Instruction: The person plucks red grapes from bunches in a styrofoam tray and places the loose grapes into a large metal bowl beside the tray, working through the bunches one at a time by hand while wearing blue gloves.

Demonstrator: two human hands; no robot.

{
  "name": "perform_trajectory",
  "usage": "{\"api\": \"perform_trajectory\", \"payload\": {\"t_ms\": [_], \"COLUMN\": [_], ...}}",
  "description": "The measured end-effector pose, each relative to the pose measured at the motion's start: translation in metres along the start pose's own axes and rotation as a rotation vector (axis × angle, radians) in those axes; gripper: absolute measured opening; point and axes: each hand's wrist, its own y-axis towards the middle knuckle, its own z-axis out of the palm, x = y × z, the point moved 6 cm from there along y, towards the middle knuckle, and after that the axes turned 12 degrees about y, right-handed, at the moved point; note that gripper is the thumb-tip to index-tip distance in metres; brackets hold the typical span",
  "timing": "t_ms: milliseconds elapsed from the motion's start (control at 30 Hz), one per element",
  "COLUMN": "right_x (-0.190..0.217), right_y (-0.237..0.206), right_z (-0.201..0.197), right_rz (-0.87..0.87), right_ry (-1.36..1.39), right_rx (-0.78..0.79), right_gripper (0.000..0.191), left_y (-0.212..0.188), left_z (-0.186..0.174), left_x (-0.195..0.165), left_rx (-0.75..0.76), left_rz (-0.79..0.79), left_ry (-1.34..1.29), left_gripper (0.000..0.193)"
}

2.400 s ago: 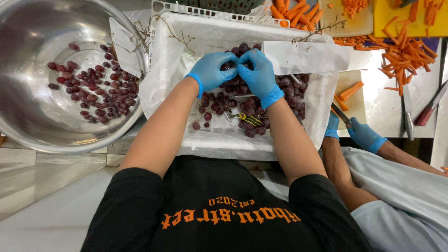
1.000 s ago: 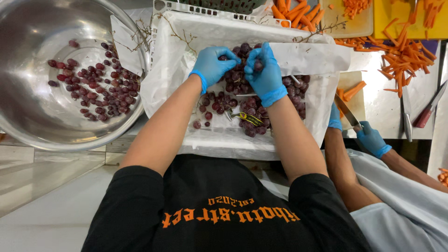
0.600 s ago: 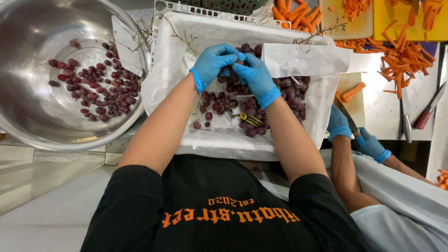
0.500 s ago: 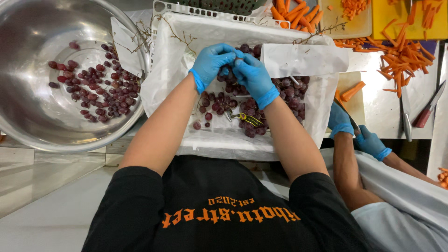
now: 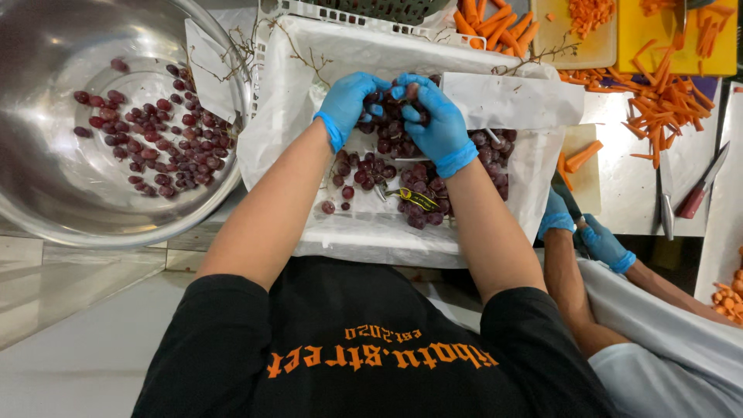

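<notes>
Gloved in blue, the left hand (image 5: 348,103) and right hand (image 5: 432,118) pinch a cluster of red grapes (image 5: 393,116) between them over a paper-lined crate (image 5: 402,232), fingers closed on fruit; a steel bowl (image 5: 46,193) of loose grapes sits just left.

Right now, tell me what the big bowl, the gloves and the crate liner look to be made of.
Bowl: polished metal, likely stainless steel; it shows mirror-like reflections.
Gloves on the left hand and right hand: thin blue rubbery film, perhaps nitrile; tight and creased.
Liner: white paper or thin plastic, crumpled; can't tell which.
</notes>
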Motion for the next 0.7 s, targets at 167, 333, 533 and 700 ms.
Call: {"api": "perform_trajectory", "payload": {"t_ms": [167,333,533,700], "right_x": [0.007,0.0,0.013,0.101], "right_y": [0.0,0.002,0.008,0.047], "right_z": [0.003,-0.012,0.013,0.07], "right_rz": [-0.25,-0.21,0.256,-0.037], "right_ry": [-0.596,-0.464,-0.242,-0.665], "right_rx": [-0.096,-0.133,-0.282,-0.214], "right_gripper": [0.024,0.029,0.033,0.029], "left_y": [0.005,0.002,-0.009,-0.006], "left_z": [0.0,0.003,0.002,-0.003], "left_x": [0.003,-0.001,-0.011,-0.01], "left_rx": [-0.016,-0.005,0.015,0.068], "left_rz": [-0.043,-0.044,-0.125,-0.138], "left_ry": [0.001,0.033,-0.014,-0.015], "left_gripper": [0.025,0.024,0.026,0.035]}}
